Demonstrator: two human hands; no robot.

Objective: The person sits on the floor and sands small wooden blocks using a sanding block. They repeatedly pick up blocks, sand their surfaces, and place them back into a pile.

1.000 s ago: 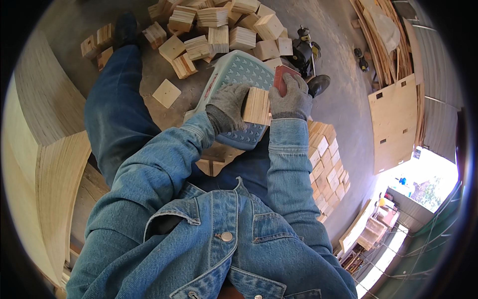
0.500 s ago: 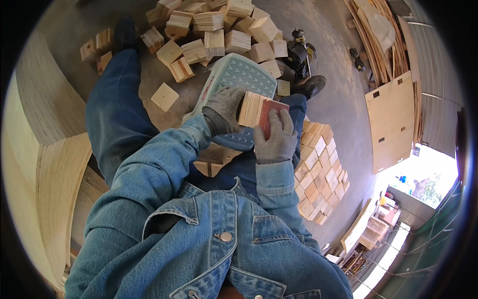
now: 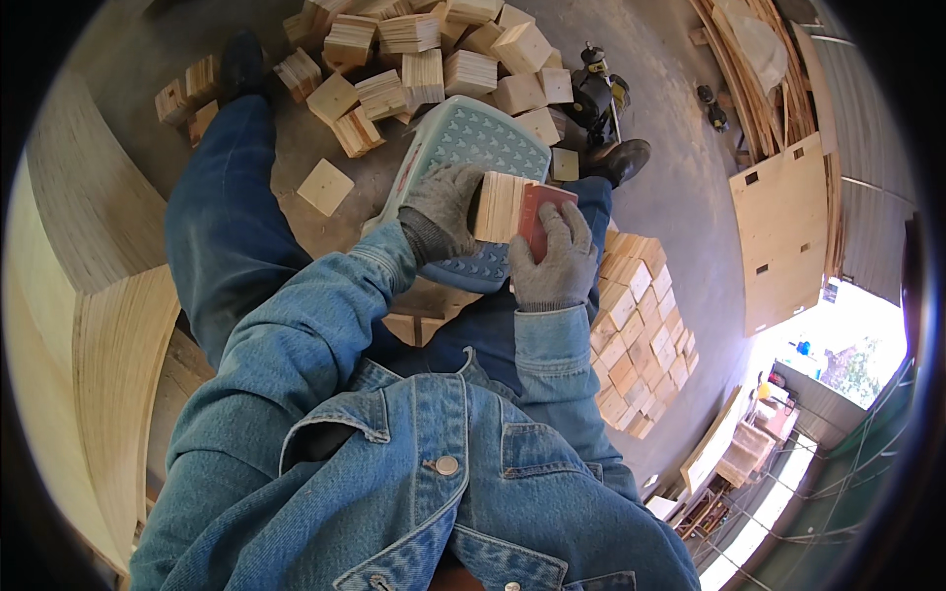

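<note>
Above my lap, my left hand, in a grey glove, grips a block of stacked plywood pieces by its left side. My gloved right hand is closed on a flat reddish-brown sanding block, which lies against the right end of the plywood block. Its fingers lie over the sanding block's face, and the thumb is at its near left edge. Under both hands stands a pale blue-green plastic step stool with a patterned top, between my legs.
Many loose wooden blocks are heaped on the floor beyond the stool. A single square piece lies left of it. At my right is a neat stack of blocks. A black and yellow power tool stands by my right foot. Plywood sheets rise at the left.
My right hand and the sanding block have shifted slightly to the right along the plywood block's end. The left hand keeps its hold, and my right foot has moved a little.
</note>
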